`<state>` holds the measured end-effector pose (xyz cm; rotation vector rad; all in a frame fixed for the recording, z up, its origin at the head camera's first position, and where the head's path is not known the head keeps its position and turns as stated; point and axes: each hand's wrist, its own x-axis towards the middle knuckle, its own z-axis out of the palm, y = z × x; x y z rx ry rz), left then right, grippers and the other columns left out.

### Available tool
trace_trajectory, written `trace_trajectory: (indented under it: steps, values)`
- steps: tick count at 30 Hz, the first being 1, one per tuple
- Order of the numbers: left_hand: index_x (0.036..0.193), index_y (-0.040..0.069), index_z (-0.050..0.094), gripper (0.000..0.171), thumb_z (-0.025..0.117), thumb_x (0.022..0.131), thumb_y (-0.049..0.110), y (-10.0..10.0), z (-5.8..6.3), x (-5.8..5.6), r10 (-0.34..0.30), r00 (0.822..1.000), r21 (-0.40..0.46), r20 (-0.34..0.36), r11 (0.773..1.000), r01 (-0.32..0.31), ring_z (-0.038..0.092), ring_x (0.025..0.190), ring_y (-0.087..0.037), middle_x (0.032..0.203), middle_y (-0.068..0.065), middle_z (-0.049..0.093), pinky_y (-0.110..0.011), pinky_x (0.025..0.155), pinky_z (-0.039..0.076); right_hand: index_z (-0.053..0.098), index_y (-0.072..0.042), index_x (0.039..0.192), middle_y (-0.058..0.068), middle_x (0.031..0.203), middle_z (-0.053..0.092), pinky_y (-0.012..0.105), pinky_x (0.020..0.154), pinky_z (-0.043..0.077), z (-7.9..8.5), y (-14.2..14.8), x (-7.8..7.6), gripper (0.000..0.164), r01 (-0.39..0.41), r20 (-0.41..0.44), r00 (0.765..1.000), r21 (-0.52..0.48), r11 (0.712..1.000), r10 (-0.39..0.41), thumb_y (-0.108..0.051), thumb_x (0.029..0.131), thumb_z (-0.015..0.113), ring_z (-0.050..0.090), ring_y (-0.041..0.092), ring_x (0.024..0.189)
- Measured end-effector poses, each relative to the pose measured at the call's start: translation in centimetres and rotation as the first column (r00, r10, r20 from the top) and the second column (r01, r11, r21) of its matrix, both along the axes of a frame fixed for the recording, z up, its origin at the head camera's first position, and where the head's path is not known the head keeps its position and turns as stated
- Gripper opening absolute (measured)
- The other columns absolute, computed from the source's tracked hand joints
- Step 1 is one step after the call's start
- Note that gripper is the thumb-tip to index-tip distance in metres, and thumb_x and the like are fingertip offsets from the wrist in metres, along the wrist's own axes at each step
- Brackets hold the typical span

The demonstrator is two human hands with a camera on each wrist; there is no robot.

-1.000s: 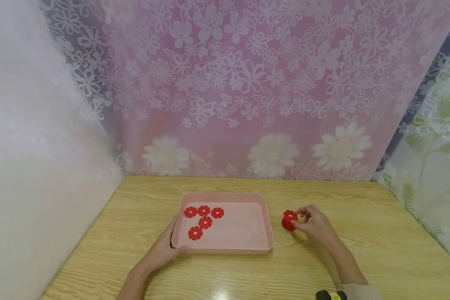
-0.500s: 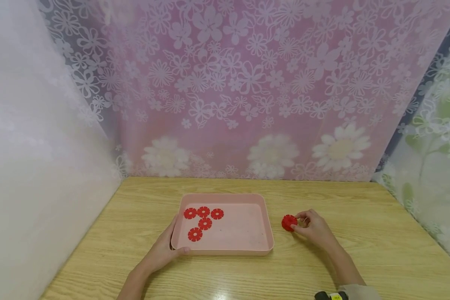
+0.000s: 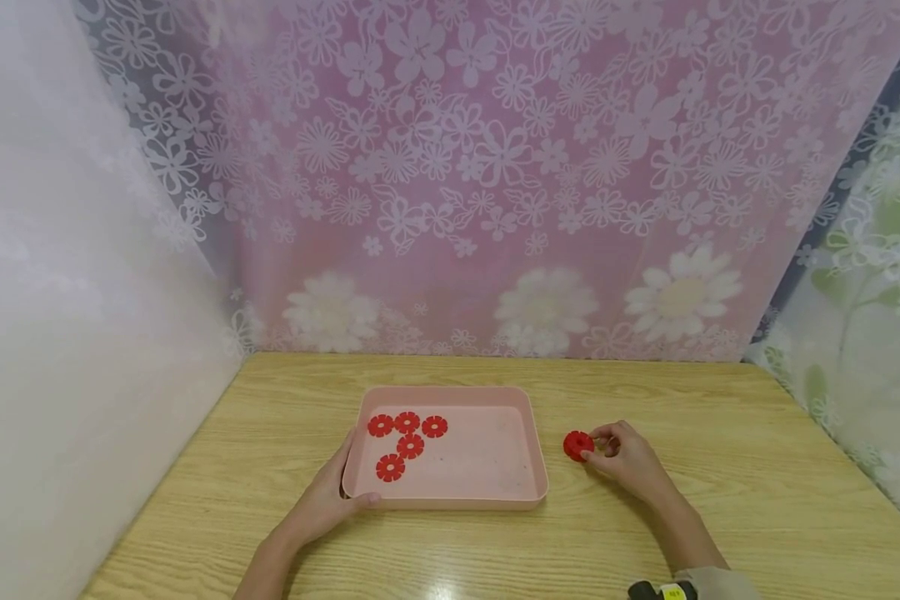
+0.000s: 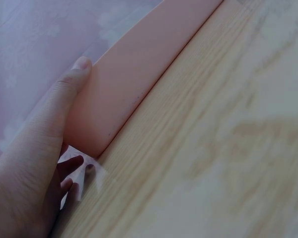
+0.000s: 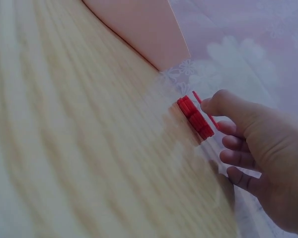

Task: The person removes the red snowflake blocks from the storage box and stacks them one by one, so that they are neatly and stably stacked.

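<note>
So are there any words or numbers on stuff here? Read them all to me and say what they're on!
Yellow label on the black device by the right sleeve: dark marks, too small and blurred to read.
Pink tray and red discs: no writing that I can see.

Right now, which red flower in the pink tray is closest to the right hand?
The rightmost red flower in the pink tray; the other four all lie further left, farther from the right hand.
</note>
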<state>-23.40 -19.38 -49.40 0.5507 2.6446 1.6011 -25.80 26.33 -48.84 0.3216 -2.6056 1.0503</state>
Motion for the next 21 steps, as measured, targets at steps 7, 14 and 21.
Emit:
trace_trajectory:
  steps: [7, 14, 21]
  values:
    - [0.147, 0.004, 0.008, 0.099, 0.075, 0.075, 0.016, 0.5, 2.0, 0.9, -0.024, 1.0, 0.043, 0.018, 0.999, 0.023, 0.036, 0.123, -0.031, 0.147, -0.015, 0.023, -0.049, 0.095, 0.033, 0.062, 0.002, 0.091, 0.006, 0.084, 0.053, 0.025, 0.059, 0.042, 0.2, -0.1, 0.2, 0.027, -0.004, 0.027, 1.0, 0.002, 1.0, 0.004, -0.011, 0.074, 0.077, 0.048, 0.016, 0.069]
    - [0.149, 0.018, 0.009, 0.101, 0.077, 0.075, 0.025, -0.1, -0.3, -0.2, 0.001, 1.0, 0.003, -0.003, 1.0, -0.001, 0.037, 0.122, -0.021, 0.147, -0.005, 0.025, -0.046, 0.096, 0.034, 0.062, 0.002, 0.092, 0.005, 0.084, 0.053, 0.025, 0.059, 0.041, 0.3, -0.1, 0.3, 0.029, -0.003, 0.047, 0.999, 0.008, 1.0, 0.002, -0.015, 0.074, 0.078, 0.047, 0.016, 0.07]
    - [0.149, 0.021, 0.007, 0.102, 0.076, 0.075, 0.03, -0.3, -0.9, -0.4, -0.006, 1.0, 0.001, -0.01, 1.0, 0.006, 0.038, 0.12, -0.019, 0.147, -0.003, 0.025, -0.045, 0.095, 0.035, 0.062, 0.001, 0.092, 0.005, 0.085, 0.053, 0.025, 0.059, 0.041, 0.3, -0.1, 0.2, 0.029, 0.007, 0.068, 0.998, 0.007, 1.0, -0.007, -0.016, 0.074, 0.078, 0.046, 0.016, 0.07]
